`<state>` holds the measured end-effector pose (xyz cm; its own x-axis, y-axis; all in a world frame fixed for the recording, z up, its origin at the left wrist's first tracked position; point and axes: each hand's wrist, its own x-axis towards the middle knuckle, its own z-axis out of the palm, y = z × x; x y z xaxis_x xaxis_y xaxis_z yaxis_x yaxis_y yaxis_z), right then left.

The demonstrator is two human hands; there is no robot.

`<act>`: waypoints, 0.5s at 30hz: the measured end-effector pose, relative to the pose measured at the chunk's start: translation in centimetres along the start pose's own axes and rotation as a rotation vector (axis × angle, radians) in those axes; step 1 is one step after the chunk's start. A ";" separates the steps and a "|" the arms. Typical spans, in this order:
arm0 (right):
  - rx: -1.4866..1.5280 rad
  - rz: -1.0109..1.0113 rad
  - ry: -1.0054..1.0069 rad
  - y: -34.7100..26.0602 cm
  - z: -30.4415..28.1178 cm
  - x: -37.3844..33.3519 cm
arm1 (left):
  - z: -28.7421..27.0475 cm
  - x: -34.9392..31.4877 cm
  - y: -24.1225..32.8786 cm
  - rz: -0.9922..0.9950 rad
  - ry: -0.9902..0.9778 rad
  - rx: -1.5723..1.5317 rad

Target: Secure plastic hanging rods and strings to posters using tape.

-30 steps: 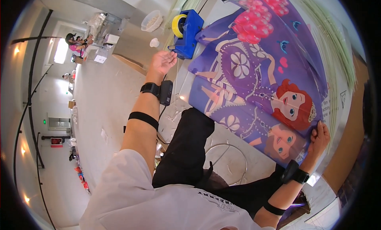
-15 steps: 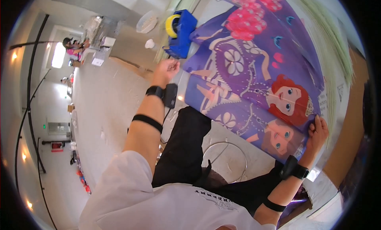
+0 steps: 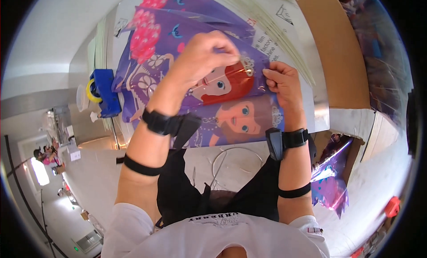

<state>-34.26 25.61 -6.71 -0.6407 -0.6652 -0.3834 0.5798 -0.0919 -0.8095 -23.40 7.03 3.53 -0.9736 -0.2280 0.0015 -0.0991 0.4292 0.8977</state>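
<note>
The grey tabletop (image 3: 90, 132) carries a white printed sheet (image 3: 307, 41). Over it, straight in front of the person, spreads the purple film (image 3: 222, 95), layers overlapping, showing two cartoon figures. The white shirt (image 3: 178, 240) fills the near side. A bundle of pale strands (image 3: 267, 24) crosses the sheet past the film's far right side. A blue tape dispenser (image 3: 106, 95) sits by the film's left edge. The left hand (image 3: 207, 55) is over the film, near the red-haired figure's crown; its grip is bent inward, but blur hides whether the fingertips meet or hold anything. The right hand (image 3: 284, 82) has its grip pinched on the film's right corner. The step looks like working at that corner; the next move seems to call for a steady right pinch and light left fingertips. Smallest is the dark lettering (image 3: 269, 47), partly legible on sheet and shirt.
</note>
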 end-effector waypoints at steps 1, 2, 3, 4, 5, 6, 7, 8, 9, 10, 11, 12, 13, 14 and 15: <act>-0.003 -0.011 0.022 -0.1 0.1 -0.2 | 1.4 1.8 0.1 0.006 -0.013 -0.003; 0.002 -0.014 0.029 -0.2 0.2 -0.3 | 2.5 3.2 0.3 -0.129 -0.065 -0.041; 0.001 -0.012 0.035 -0.1 0.2 -0.3 | 3.3 4.2 0.3 -0.265 -0.116 -0.081; -0.001 -0.009 0.039 -0.1 0.2 -0.3 | 3.8 4.9 -0.1 -0.264 -0.124 -0.082; 0.003 -0.010 0.045 -0.1 0.3 -0.3 | 4.2 5.4 -0.4 -0.320 -0.121 -0.111; 0.019 -0.007 0.042 -0.1 0.5 -0.4 | 4.5 5.7 -0.7 -0.377 -0.117 -0.140; 0.035 -0.005 0.037 -0.2 0.6 -0.4 | 4.6 5.7 -1.0 -0.379 -0.121 -0.137; 0.038 -0.003 0.042 -0.2 0.6 -0.4 | 4.8 5.8 -1.2 -0.401 -0.126 -0.144; 0.033 -0.014 0.040 -0.2 0.6 -0.3 | 4.9 5.8 -1.3 -0.424 -0.129 -0.151; 0.028 -0.024 0.037 -0.1 0.7 -0.3 | 4.9 5.8 -1.4 -0.426 -0.133 -0.150; 0.029 -0.025 0.040 -0.2 0.7 -0.4 | 5.0 5.9 -1.4 -0.425 -0.126 -0.143; 0.028 -0.027 0.057 -0.2 0.7 -0.4 | 5.1 5.9 -1.4 -0.423 -0.119 -0.135; 0.026 -0.029 0.074 -0.2 0.7 -0.4 | 5.2 6.1 -1.4 -0.423 -0.121 -0.135; 0.027 -0.028 0.075 -0.2 0.7 -0.4 | 5.2 6.2 -1.4 -0.419 -0.102 -0.128; 0.035 -0.033 0.066 -0.1 0.6 -0.3 | 5.3 6.3 -1.4 -0.414 -0.083 -0.121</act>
<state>-33.80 25.35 -6.25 -0.6908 -0.6112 -0.3863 0.5745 -0.1397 -0.8065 -30.45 9.65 -0.03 -0.8704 -0.2865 -0.4004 -0.4648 0.2101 0.8601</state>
